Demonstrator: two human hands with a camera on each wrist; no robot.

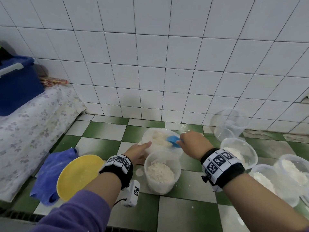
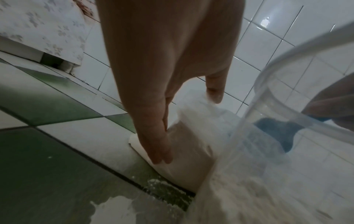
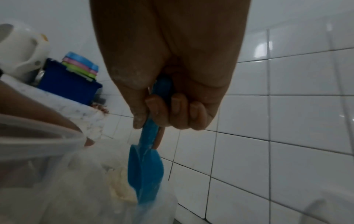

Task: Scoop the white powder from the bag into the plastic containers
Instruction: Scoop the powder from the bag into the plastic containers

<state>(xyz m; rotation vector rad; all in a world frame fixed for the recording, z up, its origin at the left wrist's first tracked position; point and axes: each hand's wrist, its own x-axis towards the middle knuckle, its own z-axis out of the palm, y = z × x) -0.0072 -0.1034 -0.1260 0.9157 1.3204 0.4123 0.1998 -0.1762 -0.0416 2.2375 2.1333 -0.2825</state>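
1. My right hand [image 1: 192, 143] grips a blue plastic scoop [image 1: 173, 140] inside the clear powder bag [image 1: 150, 136] at twelve o'clock.
2. My left hand [image 1: 138, 151], fingers straight, steadies it.
3. Next: lift toward the round translucent container [image 1: 162, 171] at six o'clock.

Bag [image 1: 157, 139] on floor [image 1: 187, 213] near wall [image 1: 150, 72], scoop [image 1: 173, 141] inside it. Part-filled container [image 1: 161, 173] just in front of bag. More containers [image 1: 239, 153] to the right. Plate [image 1: 78, 174] on cloth [image 1: 48, 171] to the left; bin [image 1: 16, 86] far left.
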